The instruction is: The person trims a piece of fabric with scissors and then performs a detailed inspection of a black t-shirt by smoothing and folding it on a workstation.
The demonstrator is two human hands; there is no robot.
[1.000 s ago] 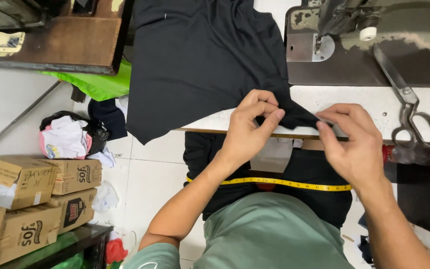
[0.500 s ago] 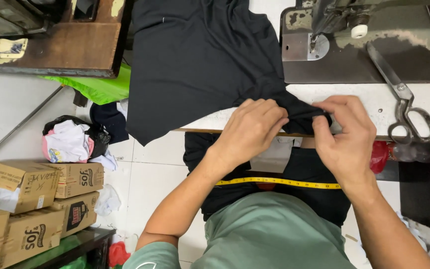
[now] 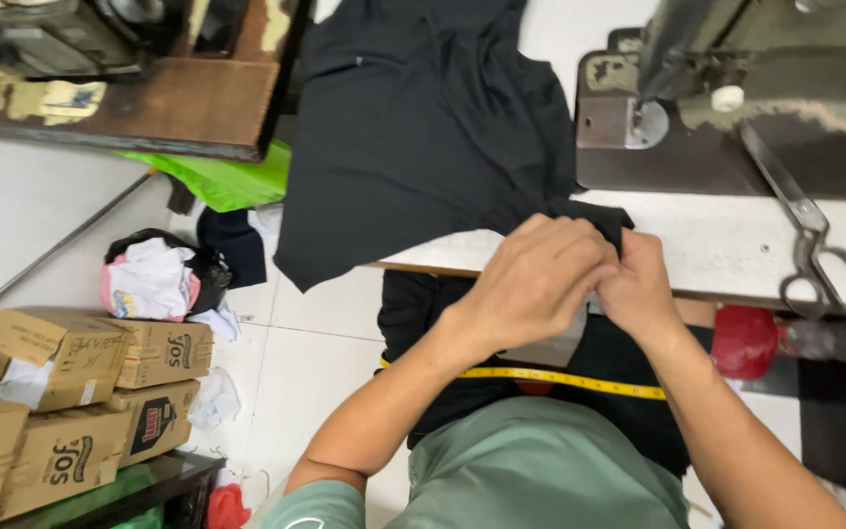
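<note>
Head view is showing both my hands meeting at the near edge of the white sewing table [image 3: 736, 255]. My left hand [image 3: 531, 284] and my right hand [image 3: 638, 289] are pressing close together, fingers curled in and pinching a small fold of the black fabric [image 3: 423, 147] between them; exactly how the fingertips are gripping I cannot tell, since the knuckles are hiding them. Most of the cloth is lying spread across the table to my left and draping over its edge toward the floor, while the pinched corner is sitting just in front of the sewing machine [image 3: 736, 98].

That overhang is what I am judging risky: its weight could be dragging the fold out of my pinch. Scissors [image 3: 815, 245] are lying near my right hand, blades toward the machine, so a careless sweep could be catching them. A yellow tape measure [image 3: 560, 377] is hanging across my lap.
</note>
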